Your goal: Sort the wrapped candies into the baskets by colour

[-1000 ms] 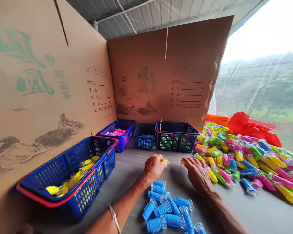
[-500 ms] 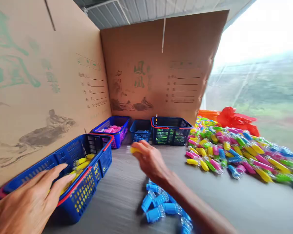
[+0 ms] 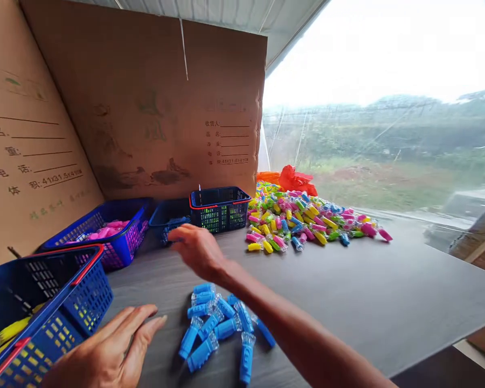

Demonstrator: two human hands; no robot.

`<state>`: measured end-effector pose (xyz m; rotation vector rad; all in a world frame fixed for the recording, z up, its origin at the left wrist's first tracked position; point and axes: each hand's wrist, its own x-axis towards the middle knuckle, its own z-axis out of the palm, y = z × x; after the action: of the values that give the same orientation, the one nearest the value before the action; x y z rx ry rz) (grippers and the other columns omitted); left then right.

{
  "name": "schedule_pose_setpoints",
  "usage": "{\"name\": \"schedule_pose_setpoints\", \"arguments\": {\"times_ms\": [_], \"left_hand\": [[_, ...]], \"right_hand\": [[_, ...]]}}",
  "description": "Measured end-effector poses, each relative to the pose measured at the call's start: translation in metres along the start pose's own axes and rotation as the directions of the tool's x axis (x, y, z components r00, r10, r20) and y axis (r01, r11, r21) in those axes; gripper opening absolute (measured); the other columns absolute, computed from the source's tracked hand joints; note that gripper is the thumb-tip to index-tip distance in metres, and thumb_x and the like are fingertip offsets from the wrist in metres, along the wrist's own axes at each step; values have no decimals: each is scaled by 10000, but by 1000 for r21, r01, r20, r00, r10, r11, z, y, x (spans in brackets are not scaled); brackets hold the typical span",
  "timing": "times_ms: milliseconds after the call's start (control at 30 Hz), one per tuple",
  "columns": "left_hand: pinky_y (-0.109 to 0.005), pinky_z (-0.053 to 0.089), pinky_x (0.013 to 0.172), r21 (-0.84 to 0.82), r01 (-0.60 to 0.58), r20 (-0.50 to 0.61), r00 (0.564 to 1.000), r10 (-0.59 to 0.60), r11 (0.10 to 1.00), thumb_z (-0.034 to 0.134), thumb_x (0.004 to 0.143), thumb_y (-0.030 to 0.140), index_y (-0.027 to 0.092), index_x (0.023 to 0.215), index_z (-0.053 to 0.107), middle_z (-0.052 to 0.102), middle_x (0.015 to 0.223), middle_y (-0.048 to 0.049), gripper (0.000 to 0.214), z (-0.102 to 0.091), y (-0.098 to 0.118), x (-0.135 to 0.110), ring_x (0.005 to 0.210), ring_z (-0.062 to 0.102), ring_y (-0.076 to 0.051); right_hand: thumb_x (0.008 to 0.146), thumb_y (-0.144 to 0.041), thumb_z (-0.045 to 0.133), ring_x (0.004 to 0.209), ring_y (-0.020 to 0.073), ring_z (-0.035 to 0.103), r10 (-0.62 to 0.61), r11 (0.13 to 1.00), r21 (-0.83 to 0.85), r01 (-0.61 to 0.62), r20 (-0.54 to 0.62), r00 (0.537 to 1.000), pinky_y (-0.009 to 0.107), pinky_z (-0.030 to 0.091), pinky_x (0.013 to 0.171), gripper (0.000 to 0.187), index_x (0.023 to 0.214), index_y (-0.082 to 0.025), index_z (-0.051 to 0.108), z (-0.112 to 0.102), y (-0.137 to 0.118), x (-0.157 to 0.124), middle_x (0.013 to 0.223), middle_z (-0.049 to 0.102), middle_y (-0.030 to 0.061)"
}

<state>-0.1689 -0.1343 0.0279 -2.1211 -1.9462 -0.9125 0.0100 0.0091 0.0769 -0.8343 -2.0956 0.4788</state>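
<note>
My left hand [image 3: 109, 347] hovers over the grey table beside the front blue basket [image 3: 70, 302]. Its fingers are stretched out with the thumb a little apart, and it is empty. Yellow pieces with clear ends [image 3: 12, 331] lie in that basket. My right hand [image 3: 198, 249] is above the table in front of a small dark blue basket [image 3: 157, 222]. Its fingers point left, loosely bent, and I see nothing in them. Between my hands lies a loose group of small blue plastic pieces with clear ribbed ends [image 3: 212, 323], like little torches.
A purple-blue basket [image 3: 131, 245] holds pink pieces, and a red-handled basket [image 3: 226, 218] holds green ones. A mixed-colour heap [image 3: 307, 221] covers the back right, near a red plastic bag [image 3: 295, 180]. Cardboard walls [image 3: 145, 81] enclose the back and left.
The view has swung right. My left hand has left the basket of yellow pieces for the table. The yellow piece in my right hand is no longer seen there.
</note>
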Motion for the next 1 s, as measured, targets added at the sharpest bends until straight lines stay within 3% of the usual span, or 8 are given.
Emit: {"name": "schedule_pose_setpoints", "arguments": {"times_ms": [67, 167, 233, 300, 433, 600, 800, 1000], "left_hand": [[-329, 537, 782, 10, 23, 111, 994, -24, 1000, 534, 767, 397, 455, 829, 731, 750, 994, 77, 214, 13, 11, 22, 922, 698, -237], [-307, 507, 756, 39, 23, 277, 960, -33, 999, 505, 849, 388, 383, 854, 714, 744, 976, 48, 209, 41, 43, 68, 871, 694, -219], [-301, 490, 798, 8, -76, 360, 930, 68, 997, 481, 881, 317, 348, 999, 701, 721, 1073, 24, 252, 67, 72, 105, 968, 675, -222], [-287, 473, 866, -44, -192, 406, 893, 193, 980, 488, 878, 243, 295, 1176, 651, 677, 1194, -19, 343, 98, 101, 139, 1058, 644, -220], [-271, 465, 893, -78, -379, 478, 797, 368, 922, 502, 860, 174, 260, 1247, 617, 626, 1237, -61, 413, 161, 147, 185, 1072, 621, -209], [-324, 469, 893, -65, -403, 485, 787, 382, 913, 424, 878, 133, 242, 1207, 637, 602, 1172, -98, 406, 208, 172, 199, 1079, 586, -246], [-359, 476, 857, -48, -450, 507, 758, 409, 892, 443, 908, 249, 228, 1134, 637, 588, 1146, -97, 298, 217, 166, 198, 1056, 566, -272], [-341, 467, 824, -33, -465, 536, 739, 408, 885, 513, 877, 264, 189, 1015, 633, 596, 1099, -93, 197, 197, 134, 174, 1042, 554, -265]], "right_hand": [[882, -147, 511, 948, 161, 621, 146, 964, -199, -177, -158, 977, 264, 438, 861, 238, 1007, -239, 692, -45, 55, -39, 1037, 697, 6], [887, -114, 477, 1073, 216, 566, 268, 782, -445, -436, -392, 880, 313, 417, 896, 309, 1100, -216, 676, -93, 126, -94, 1163, 667, 61], [905, -127, 461, 1150, 258, 517, 265, 636, -558, -533, -491, 830, 365, 384, 938, 346, 1187, -201, 647, -108, 158, -118, 1269, 627, 89], [930, -163, 453, 1194, 272, 492, 266, 547, -600, -584, -537, 801, 396, 353, 973, 366, 1258, -203, 611, -113, 176, -132, 1337, 590, 102], [966, -211, 420, 1154, 253, 524, 367, 520, -582, -625, -508, 779, 382, 356, 951, 352, 1261, -228, 612, -114, 186, -137, 1306, 613, 94], [966, -241, 432, 1103, 253, 549, 417, 522, -568, -636, -480, 771, 378, 346, 916, 321, 1216, -223, 633, -116, 186, -135, 1230, 643, 93], [914, -125, 443, 1018, 197, 599, 424, 631, -530, -566, -375, 824, 321, 346, 882, 304, 1133, -211, 635, -115, 186, -134, 1220, 635, 75], [848, -103, 493, 1011, 187, 596, 366, 787, -451, -420, -207, 907, 260, 396, 820, 305, 1087, -233, 632, -97, 171, -128, 1158, 659, 54]]}}
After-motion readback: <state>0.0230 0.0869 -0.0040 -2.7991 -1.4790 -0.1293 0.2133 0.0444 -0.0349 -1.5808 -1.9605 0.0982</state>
